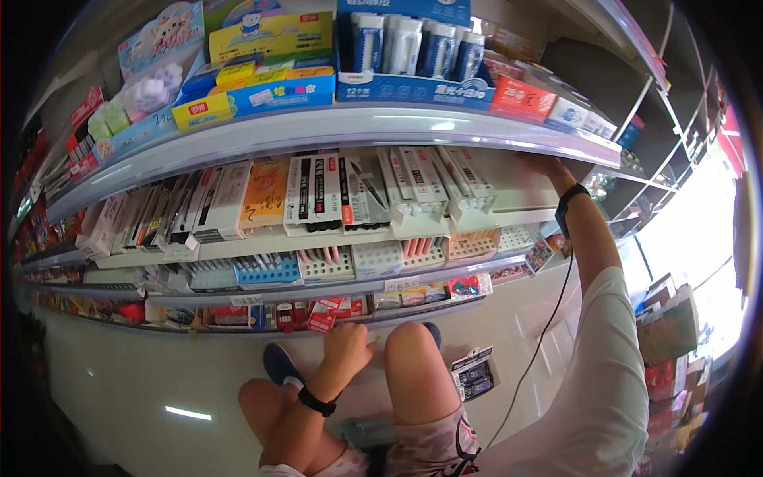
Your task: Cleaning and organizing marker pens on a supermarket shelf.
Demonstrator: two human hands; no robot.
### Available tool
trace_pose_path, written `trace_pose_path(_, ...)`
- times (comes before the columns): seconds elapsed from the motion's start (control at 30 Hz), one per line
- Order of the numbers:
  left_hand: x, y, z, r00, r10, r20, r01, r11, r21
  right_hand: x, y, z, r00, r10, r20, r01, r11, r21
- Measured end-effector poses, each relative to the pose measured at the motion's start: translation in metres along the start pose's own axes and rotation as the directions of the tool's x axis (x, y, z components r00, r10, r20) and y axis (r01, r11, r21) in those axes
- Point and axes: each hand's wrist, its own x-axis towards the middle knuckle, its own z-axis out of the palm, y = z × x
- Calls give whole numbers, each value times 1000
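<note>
My left hand [347, 347] is raised in front of the bottom shelf, between my knees, its fingers curled; whether anything lies inside them does not show. With the arm stretched out, my right hand [541, 163] reaches onto the second shelf at its right end, where the upper shelf's edge hides the fingers. Left of it stand two opened white pen boxes [466, 179] with their front flaps folded down. Further left are black-and-white pen boxes [365, 191] and an orange box [263, 194]. A dark cable hangs from the strap on my right wrist.
On the upper shelf [381, 128] sit display boxes of erasers [256, 89] and a blue box of cylindrical items [417, 89]. Pen holders with holes [423, 251] line the shelf below. A small opened carton [474, 375] lies on the floor by my right knee; cardboard boxes [667, 328] are stacked at right.
</note>
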Motion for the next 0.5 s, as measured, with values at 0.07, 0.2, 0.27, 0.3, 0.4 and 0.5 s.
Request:
trace_pose_path(0.07, 1, -1, 0, 1000, -4, -12, 4, 1000, -7, 6, 8, 5, 998, -48, 48, 53, 992, -111)
trace_pose_path(0.2, 5, -1, 2, 999, 7, -41, -7, 1000, 5, -10, -2, -19, 999, 29, -13, -31, 979, -202)
trace_pose_path(0.27, 6, 0, 3, 1000, 0, -20, 0, 1000, 0, -29, -17, -41, 988, 69, -135, -97, 973, -210)
trace_pose_path(0.3, 7, 0, 3, 1000, -3, -14, 3, 1000, 8, -37, -24, -50, 985, 88, -146, -116, 974, -195)
trace_pose_path(0.4, 8, 1, 3, 999, -16, 35, 15, 1000, 11, -55, -37, -63, 968, 160, -193, -181, 979, -96)
trace_pose_path(0.5, 9, 0, 1, 996, -22, 83, 19, 999, 38, -65, -37, -62, 934, 333, -128, -320, 941, 109)
